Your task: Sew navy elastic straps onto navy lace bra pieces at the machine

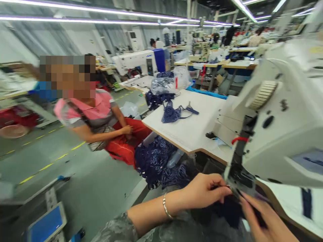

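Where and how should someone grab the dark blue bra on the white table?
Probably grip the bra by its broad near cup, fingers coming from above: nothing lies over it, and it seems to offer more cloth than the narrow band trailing toward the picture's right across the table.

Floor: grey-green (yellow dashes) | overhead: strip lights, lit | beyond: pale-topped worktables

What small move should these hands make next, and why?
Probably straighten the dark fabric slightly: the left hand pinches it and the right hand is close beside it, both near the machine's lower end, where its edge is too blurred to judge.
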Demonstrator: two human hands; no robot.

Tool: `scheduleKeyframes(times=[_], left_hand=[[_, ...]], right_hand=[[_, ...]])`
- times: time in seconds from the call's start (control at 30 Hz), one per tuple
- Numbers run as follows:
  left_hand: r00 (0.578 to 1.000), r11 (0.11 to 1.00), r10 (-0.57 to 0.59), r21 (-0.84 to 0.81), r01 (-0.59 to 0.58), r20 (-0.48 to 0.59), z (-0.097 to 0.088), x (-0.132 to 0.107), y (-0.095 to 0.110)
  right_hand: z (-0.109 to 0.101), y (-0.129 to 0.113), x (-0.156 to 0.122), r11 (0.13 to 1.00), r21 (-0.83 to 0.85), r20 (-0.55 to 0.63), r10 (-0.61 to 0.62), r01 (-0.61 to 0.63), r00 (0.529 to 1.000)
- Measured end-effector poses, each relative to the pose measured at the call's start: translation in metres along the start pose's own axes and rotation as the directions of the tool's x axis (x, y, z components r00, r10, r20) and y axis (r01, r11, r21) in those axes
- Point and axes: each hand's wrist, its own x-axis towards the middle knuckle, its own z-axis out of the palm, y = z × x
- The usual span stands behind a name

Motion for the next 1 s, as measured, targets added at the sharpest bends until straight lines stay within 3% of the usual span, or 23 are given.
scheduleKeyframes(times=[0.07,0.23,0.37,0.5,0.7,0.77,0.9,1.0], left_hand=[[0.998,0.986,0.050,0.162,-0.042,-0.041,0.003,0.000,0.001],[0.974,0.873,0.220,0.457,-0.168,-0.062,0.001,0.002,0.001],[0.951,0.819,0.304,0.527,-0.227,-0.063,0.002,-0.001,-0.007],[0.913,0.710,0.405,0.644,-0.284,-0.044,0.003,-0.001,-0.010],[0.909,0.652,0.417,0.700,-0.290,-0.012,0.004,0.000,-0.007],[0.887,0.556,0.459,0.764,-0.327,0.045,0.003,0.000,-0.007],[0.822,0.249,0.517,0.878,-0.409,0.237,0.002,-0.003,-0.009],[0.805,0.126,0.503,0.894,-0.429,0.315,0.002,-0.005,-0.007]], right_hand=[[0.003,-0.013,-0.002,0.995,-0.102,-0.023,-0.012,0.010,1.000],[0.011,-0.031,0.005,0.986,-0.158,-0.036,-0.068,0.062,0.997],[0.014,-0.030,0.001,0.971,-0.208,-0.043,-0.129,0.117,0.991],[0.013,-0.029,0.000,0.968,-0.221,-0.051,-0.136,0.122,0.989],[0.010,-0.032,0.002,0.974,-0.193,-0.070,-0.137,0.121,0.988],[0.011,-0.033,0.003,0.975,-0.186,-0.078,-0.135,0.118,0.988],[0.015,-0.032,0.006,0.983,-0.170,-0.121,-0.092,0.071,0.988],[0.015,-0.032,0.008,0.994,-0.103,-0.103,-0.051,0.040,0.993]])
